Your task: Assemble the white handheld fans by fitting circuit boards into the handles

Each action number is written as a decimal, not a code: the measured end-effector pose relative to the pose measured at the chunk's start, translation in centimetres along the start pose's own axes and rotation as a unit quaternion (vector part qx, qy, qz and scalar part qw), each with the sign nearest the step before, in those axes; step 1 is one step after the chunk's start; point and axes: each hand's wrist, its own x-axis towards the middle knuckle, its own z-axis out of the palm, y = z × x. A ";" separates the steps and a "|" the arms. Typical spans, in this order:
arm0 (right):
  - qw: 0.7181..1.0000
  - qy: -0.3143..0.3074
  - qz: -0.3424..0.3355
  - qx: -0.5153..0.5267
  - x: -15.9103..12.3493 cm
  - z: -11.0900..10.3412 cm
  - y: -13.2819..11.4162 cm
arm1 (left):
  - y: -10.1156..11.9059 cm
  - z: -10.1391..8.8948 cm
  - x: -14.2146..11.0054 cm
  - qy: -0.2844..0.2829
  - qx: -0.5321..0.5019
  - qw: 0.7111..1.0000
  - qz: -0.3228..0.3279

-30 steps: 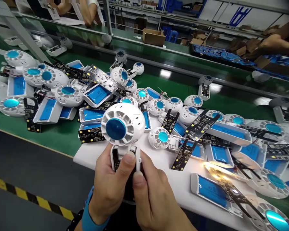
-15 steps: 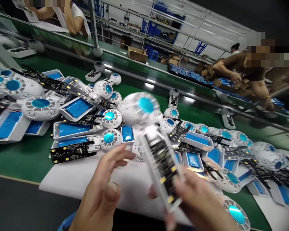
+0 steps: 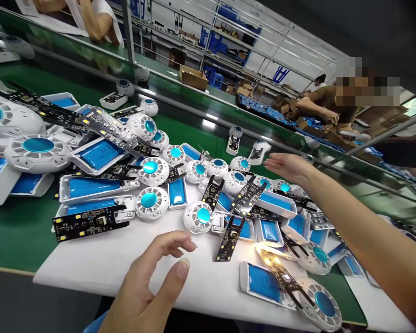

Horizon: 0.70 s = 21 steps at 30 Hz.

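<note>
My left hand [image 3: 156,282] hovers over the white paper [image 3: 104,266], thumb and fingers apart and nothing between them. My right hand [image 3: 287,166] reaches out over the green belt with its fingers stretched flat, beside a white handheld device [image 3: 258,153] that lies on the belt. A similar unit [image 3: 198,217] with a round vented head and a blue disc rests in front of the left hand, its black circuit board [image 3: 229,240] hanging loose. Nearest me on the right is an opened unit with a blue battery [image 3: 263,282] and a circuit board [image 3: 284,277] with lit LEDs.
More opened units crowd both sides, such as a white head [image 3: 38,150] at the left. Beyond runs the green belt [image 3: 194,122] carrying a finished-looking unit [image 3: 233,141]. A metal post [image 3: 127,32] rises behind it. Two co-workers, one with a bare forearm [image 3: 315,108], sit across.
The white device has left my right hand and now lies on the belt. My right arm has stretched forward and right. The left hand stays near the same place, and the view has shifted somewhat.
</note>
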 end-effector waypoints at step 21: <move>0.996 -0.046 -0.068 -0.014 -16.0 -0.5 -0.4 | -1.2 1.1 0.3 -0.137 -0.028 0.990 -0.015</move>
